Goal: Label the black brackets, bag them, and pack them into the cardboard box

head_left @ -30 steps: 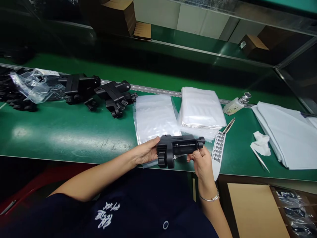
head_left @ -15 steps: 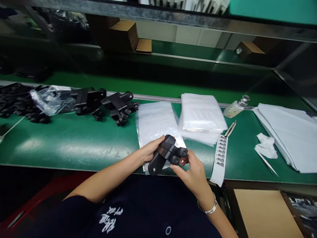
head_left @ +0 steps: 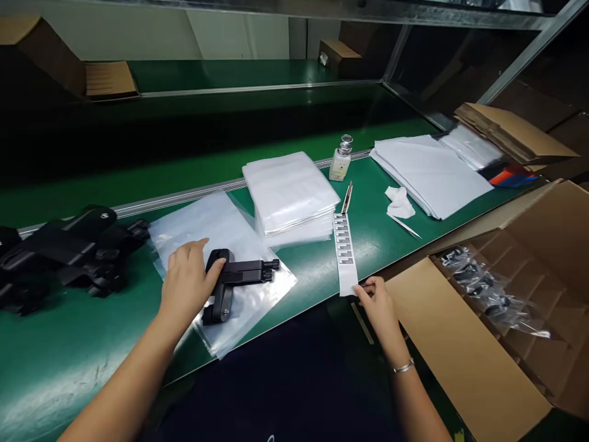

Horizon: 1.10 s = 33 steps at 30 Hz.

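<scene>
On a clear plastic bag (head_left: 184,224) lies a black jointed bracket (head_left: 243,272) with a side arm and small knobs at its end. My left hand (head_left: 186,279) is at the bracket's left side, its thumb laid over the body; the fingers curve beyond it and their tips are partly hidden. At the bench's front edge, my right hand (head_left: 377,304) pinches the lower end of a white strip of printed labels (head_left: 344,245). The strip's upper end lies by a utility knife (head_left: 347,197).
A stack of clear bags (head_left: 292,193) stands behind the strip, near a pump bottle (head_left: 340,161). Right of it are crumpled tissue (head_left: 400,202), tweezers (head_left: 405,227) and white sheets (head_left: 427,172). More black brackets (head_left: 78,252) lie left. An open carton (head_left: 464,344) holds bagged parts.
The bracket has gone from both hands down onto the bag, with my left hand still at it. My right hand has moved right and taken the label strip's end. The view has turned right.
</scene>
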Each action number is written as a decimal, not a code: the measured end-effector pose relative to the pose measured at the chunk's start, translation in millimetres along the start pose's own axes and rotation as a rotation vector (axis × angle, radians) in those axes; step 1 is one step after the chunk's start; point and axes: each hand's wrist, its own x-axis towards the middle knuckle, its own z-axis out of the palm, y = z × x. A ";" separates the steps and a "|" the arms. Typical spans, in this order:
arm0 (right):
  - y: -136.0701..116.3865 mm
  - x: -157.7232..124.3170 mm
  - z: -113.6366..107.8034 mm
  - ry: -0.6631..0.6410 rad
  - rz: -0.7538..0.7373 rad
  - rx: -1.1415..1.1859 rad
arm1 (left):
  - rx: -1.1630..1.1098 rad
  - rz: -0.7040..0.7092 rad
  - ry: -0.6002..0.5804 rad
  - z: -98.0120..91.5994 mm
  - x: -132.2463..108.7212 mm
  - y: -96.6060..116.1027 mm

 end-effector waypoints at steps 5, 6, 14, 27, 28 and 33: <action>-8.8 -13.5 22.8 -0.025 0.062 0.497 | -0.364 0.222 -0.271 26.6 -15.9 77.7; -12.0 -15.5 23.5 -0.016 0.042 0.553 | -0.480 0.188 -0.427 40.6 -18.1 94.6; -12.6 -27.9 22.1 -0.079 -0.171 0.515 | -1.315 -0.200 -0.862 132.7 -19.8 166.9; -19.7 2.8 28.1 0.443 -0.832 -0.316 | -1.134 -0.064 -0.761 150.9 -19.0 168.0; -20.0 0.0 26.7 0.450 -0.866 -0.286 | -1.121 -0.027 -0.786 150.4 -20.3 168.2; -21.3 4.7 22.0 0.090 -0.612 -0.020 | -0.616 0.318 -0.720 102.3 -29.0 143.5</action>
